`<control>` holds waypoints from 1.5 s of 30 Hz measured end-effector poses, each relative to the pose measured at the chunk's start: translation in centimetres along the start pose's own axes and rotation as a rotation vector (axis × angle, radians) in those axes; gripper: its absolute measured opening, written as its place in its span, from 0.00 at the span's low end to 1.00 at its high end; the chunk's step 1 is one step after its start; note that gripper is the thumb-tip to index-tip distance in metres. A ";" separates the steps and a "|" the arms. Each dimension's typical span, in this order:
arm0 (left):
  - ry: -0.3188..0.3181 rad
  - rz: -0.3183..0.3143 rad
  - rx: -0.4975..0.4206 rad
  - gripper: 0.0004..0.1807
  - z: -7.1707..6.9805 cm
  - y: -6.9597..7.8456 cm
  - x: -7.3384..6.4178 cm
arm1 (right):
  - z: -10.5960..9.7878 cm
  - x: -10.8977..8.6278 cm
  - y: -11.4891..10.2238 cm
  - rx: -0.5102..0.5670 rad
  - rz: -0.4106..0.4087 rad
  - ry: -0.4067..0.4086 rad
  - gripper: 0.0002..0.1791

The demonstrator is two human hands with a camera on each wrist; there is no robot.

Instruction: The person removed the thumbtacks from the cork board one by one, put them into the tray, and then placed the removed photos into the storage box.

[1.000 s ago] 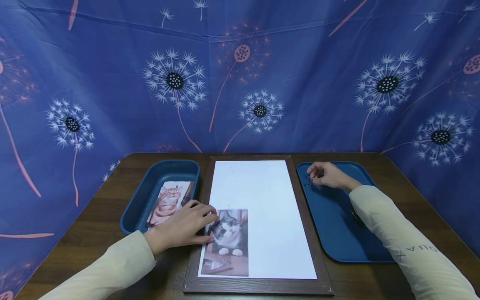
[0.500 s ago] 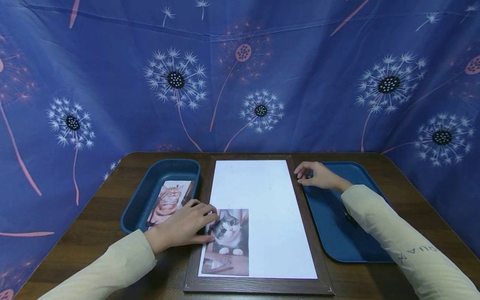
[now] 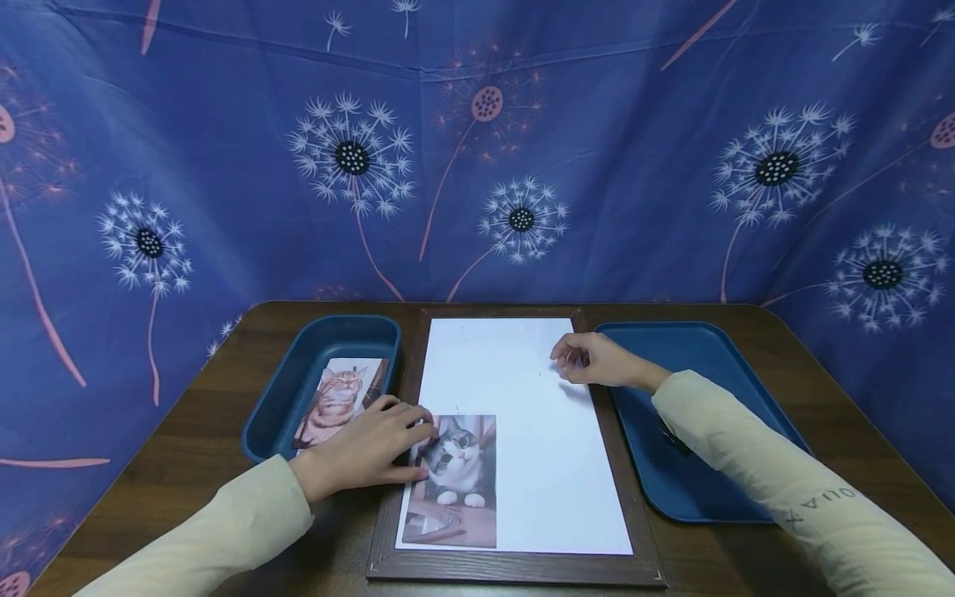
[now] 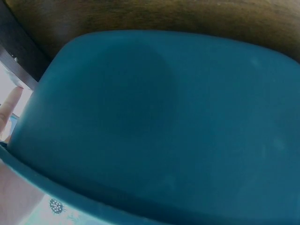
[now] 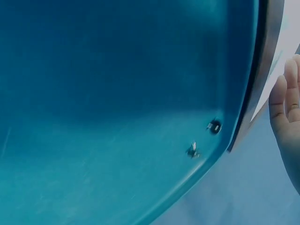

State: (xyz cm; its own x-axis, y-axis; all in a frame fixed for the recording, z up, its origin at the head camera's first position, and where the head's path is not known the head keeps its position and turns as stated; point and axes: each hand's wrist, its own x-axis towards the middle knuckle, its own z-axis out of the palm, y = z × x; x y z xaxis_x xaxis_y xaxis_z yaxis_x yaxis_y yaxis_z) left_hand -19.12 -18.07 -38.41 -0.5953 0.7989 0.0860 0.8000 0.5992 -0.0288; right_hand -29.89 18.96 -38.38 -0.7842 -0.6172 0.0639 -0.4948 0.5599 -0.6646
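Observation:
In the head view my left hand (image 3: 373, 448) lies across the left side of the framed whiteboard (image 3: 552, 481). Its thumb and fingertips touch the left edge of a cat photo (image 3: 458, 489), which lies flat at the board's lower left. My right hand (image 3: 608, 361) is above the upper right of the board, fingers curled, and seems to pinch a small dark piece (image 3: 584, 359), mostly hidden. Behind it is a blue tray (image 3: 716, 489). The right wrist view shows a small dark round piece (image 5: 215, 126) and a small shiny metal piece (image 5: 193, 150) in this tray.
A deeper blue tray (image 3: 279, 406) stands left of the board, holding another photo, of an orange cat (image 3: 339, 398). Both trays and the board lie on a dark wooden table (image 3: 186, 439). A blue dandelion-print cloth (image 3: 448, 149) hangs behind.
My right hand has moved left from the far left corner of the right tray, across the frame's edge, to above the whiteboard. The left hand and the photo under it stay put.

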 end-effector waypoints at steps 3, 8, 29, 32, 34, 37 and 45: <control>0.002 0.000 -0.002 0.27 0.0 0.0 0.0 | 0.5 0.2 -1.1 0.011 -0.014 -0.018 0.15; 0.003 0.000 0.000 0.27 0.0 0.1 -0.1 | 1.5 0.3 -3.1 0.009 -0.015 -0.050 0.16; 0.048 0.034 0.027 0.25 0.2 -0.1 0.0 | 4.7 1.9 -4.7 0.058 -0.126 -0.155 0.17; 0.045 0.031 0.022 0.25 0.2 0.0 0.0 | 5.1 2.1 -5.2 0.060 -0.140 -0.164 0.17; 0.041 0.030 0.020 0.25 0.1 0.0 0.0 | 5.5 2.3 -5.4 0.059 -0.158 -0.171 0.17; 0.037 0.029 0.022 0.25 0.1 0.0 0.0 | 6.0 2.6 -5.5 0.055 -0.178 -0.180 0.17; 0.032 0.025 0.031 0.26 0.2 -0.1 0.0 | 6.8 2.8 -6.4 0.036 -0.169 -0.198 0.17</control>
State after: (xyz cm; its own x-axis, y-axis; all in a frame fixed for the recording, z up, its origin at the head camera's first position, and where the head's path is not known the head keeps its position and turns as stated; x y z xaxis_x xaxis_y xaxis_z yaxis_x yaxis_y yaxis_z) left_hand -19.18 -18.10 -38.61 -0.5717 0.8121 0.1171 0.8119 0.5805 -0.0622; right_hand -26.40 9.93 -39.02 -0.6015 -0.7983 0.0316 -0.5962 0.4222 -0.6828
